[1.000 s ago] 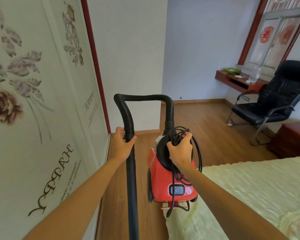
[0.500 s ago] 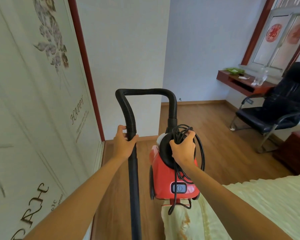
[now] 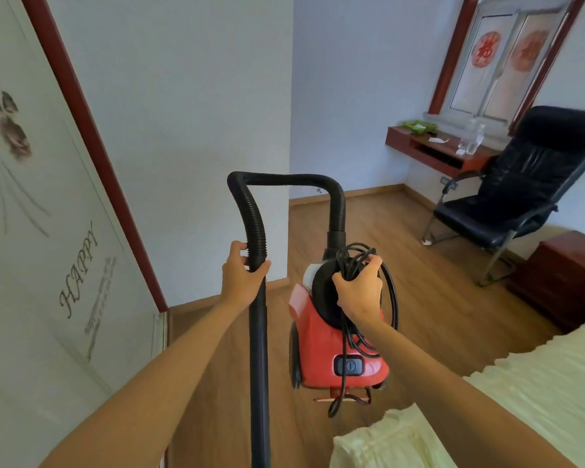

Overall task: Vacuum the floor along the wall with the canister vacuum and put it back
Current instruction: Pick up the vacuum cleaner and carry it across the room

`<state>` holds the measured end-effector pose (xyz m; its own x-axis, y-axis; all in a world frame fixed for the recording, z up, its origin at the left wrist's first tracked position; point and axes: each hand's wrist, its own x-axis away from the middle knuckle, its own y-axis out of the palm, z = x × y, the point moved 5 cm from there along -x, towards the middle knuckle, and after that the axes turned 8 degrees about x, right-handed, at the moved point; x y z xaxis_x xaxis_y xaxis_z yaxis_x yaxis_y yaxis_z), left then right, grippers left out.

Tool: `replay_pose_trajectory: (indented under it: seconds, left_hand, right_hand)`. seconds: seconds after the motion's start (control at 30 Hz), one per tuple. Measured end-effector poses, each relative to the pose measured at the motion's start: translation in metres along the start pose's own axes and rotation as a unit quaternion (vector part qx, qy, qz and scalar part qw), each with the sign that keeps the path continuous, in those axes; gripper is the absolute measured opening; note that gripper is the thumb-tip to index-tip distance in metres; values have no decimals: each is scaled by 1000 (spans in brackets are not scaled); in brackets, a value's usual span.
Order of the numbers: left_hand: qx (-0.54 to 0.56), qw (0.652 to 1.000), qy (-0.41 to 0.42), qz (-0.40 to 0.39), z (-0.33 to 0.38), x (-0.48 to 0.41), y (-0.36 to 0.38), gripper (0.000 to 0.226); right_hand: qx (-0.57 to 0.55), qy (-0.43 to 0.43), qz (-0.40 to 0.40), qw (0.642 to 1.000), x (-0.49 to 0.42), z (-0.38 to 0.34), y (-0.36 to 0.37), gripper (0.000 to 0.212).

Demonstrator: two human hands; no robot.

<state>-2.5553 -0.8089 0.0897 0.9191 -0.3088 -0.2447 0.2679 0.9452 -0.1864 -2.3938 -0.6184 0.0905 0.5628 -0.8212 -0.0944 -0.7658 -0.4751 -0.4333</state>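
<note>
Vac (image 3: 318,352) further fwd along wardrobe (image 3: 48,265), nearer its far end

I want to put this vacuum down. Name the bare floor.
Bare floor lies ahead, between the white wall and the chair. A narrower strip runs below the vacuum, between the flowered panel and the bed. Crowded on the right: chair, cabinet and bed stand close.

My one view rides on the head, looking forward and down at the floor (image 3: 402,265) (arms close below me).
</note>
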Motion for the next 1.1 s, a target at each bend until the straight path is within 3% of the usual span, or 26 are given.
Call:
replay_pose_trajectory:
  seconds: [0.5,1.1]
  left_hand:
    - [30,998,-6,-61,-38,-171,95,43]
    - [33,988,28,-148,-59,-390,299,37]
  right_hand:
    - [13,31,64,997,-165,18,43,57]
    - [40,72,114,990,-424,54,41,57]
